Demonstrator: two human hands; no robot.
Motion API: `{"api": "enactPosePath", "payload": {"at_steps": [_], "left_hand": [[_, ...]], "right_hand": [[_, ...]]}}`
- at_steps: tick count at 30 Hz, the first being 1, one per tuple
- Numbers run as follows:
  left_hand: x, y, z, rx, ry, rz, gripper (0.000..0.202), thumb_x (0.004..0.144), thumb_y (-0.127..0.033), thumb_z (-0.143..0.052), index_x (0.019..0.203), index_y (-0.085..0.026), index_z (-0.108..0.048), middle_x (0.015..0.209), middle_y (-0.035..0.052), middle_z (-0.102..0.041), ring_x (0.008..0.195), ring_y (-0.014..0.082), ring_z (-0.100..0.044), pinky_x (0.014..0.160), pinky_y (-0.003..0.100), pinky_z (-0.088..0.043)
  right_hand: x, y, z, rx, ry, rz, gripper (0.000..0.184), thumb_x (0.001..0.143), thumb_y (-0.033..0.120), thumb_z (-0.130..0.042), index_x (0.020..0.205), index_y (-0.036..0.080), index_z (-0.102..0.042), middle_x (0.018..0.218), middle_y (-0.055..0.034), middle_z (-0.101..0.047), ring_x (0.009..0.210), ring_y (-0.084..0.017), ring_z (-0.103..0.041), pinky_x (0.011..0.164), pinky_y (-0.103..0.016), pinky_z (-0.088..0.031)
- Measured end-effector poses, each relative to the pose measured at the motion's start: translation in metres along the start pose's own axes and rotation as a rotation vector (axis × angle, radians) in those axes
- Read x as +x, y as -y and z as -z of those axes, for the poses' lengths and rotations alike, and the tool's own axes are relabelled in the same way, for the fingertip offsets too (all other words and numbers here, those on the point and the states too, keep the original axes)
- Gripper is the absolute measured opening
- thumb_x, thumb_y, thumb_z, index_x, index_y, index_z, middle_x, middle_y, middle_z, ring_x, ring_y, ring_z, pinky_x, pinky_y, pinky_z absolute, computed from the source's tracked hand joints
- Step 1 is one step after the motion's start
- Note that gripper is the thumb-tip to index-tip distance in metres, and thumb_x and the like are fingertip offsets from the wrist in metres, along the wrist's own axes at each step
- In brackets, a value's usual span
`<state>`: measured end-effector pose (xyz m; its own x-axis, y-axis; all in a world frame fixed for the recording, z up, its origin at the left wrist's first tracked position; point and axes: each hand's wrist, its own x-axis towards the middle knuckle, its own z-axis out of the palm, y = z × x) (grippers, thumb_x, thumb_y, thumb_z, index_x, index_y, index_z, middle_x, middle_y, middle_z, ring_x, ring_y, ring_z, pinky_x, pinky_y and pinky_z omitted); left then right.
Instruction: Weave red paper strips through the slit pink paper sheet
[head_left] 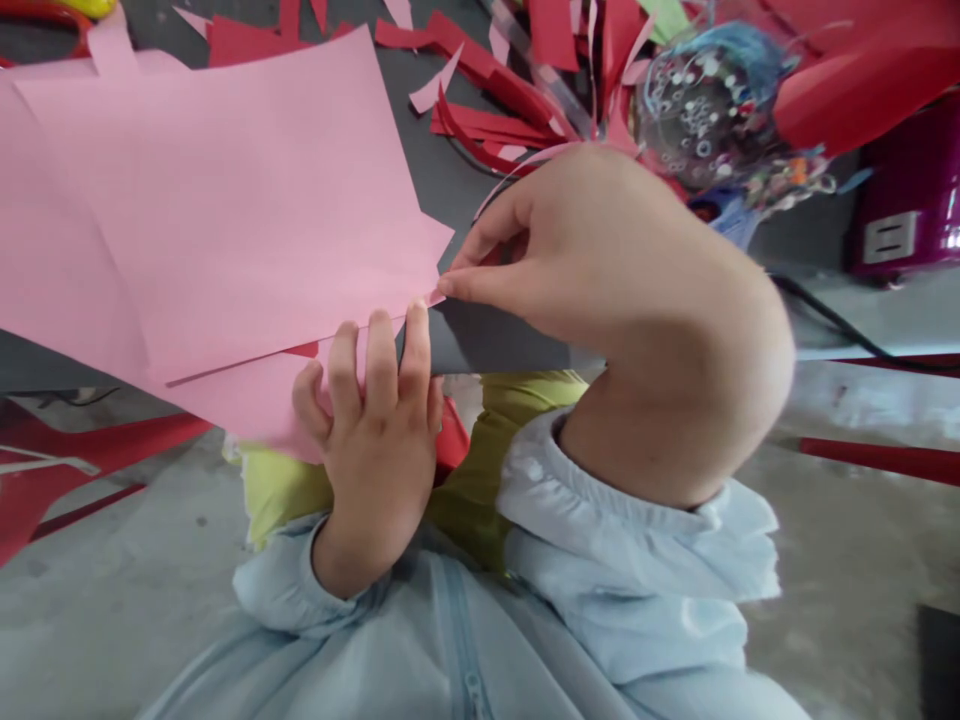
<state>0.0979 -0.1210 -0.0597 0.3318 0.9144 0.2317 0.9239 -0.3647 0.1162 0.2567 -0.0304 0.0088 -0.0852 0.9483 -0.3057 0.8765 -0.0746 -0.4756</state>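
Observation:
A large pink paper sheet (pixel 225 200) lies folded over the near edge of a dark grey table (pixel 480 340). My left hand (pixel 371 440) grips the sheet's lower edge from below, fingers curled up against it. My right hand (pixel 600 260) pinches the sheet's pointed right corner between thumb and forefinger. Both arms wear light blue sleeves.
Red and pink paper strips and scraps (pixel 487 110) litter the table behind the sheet. A clear bag of googly eyes and beads (pixel 712 100) sits at the back right, beside a magenta device (pixel 907 200) with a black cable. Red paper pieces (pixel 67 460) lie on the concrete floor.

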Motion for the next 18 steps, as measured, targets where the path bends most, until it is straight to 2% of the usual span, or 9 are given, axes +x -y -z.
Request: {"api": "enactPosePath", "payload": {"at_steps": [5,12,18], "left_hand": [[0.0005,-0.0064,-0.0002,-0.03,-0.004,0.03,0.055,0.095,-0.033,-0.056,0.148,-0.02,-0.047,0.142,0.016,-0.056,0.133,0.0354,-0.049,0.108,0.05,-0.028],[-0.0004,-0.0087,-0.004,-0.03,-0.033,0.037,0.057,0.094,-0.036,-0.057,0.147,-0.015,-0.048,0.142,0.0183,-0.056,0.133,0.0369,-0.049,0.11,0.049,-0.03],[-0.0007,-0.0111,-0.0037,-0.095,-0.061,0.082,0.065,0.096,-0.044,-0.052,0.145,-0.002,-0.045,0.139,0.0242,-0.055,0.134,0.0369,-0.048,0.113,0.046,-0.031]], "right_hand": [[0.0,0.0006,-0.0005,-0.045,0.015,-0.037,0.014,0.076,0.025,-0.059,0.062,0.025,-0.063,0.049,-0.0012,-0.052,0.05,-0.017,-0.044,0.059,-0.036,-0.034],[-0.0003,0.0028,-0.0018,-0.158,0.051,-0.001,0.024,0.081,0.025,-0.049,0.057,0.026,-0.052,0.061,-0.0041,-0.063,0.056,-0.019,-0.05,0.061,-0.037,-0.037],[-0.0014,0.0036,-0.004,-0.215,0.049,-0.004,0.024,0.084,0.029,-0.047,0.06,0.025,-0.05,0.064,-0.0058,-0.063,0.056,-0.02,-0.047,0.061,-0.038,-0.035]]}}
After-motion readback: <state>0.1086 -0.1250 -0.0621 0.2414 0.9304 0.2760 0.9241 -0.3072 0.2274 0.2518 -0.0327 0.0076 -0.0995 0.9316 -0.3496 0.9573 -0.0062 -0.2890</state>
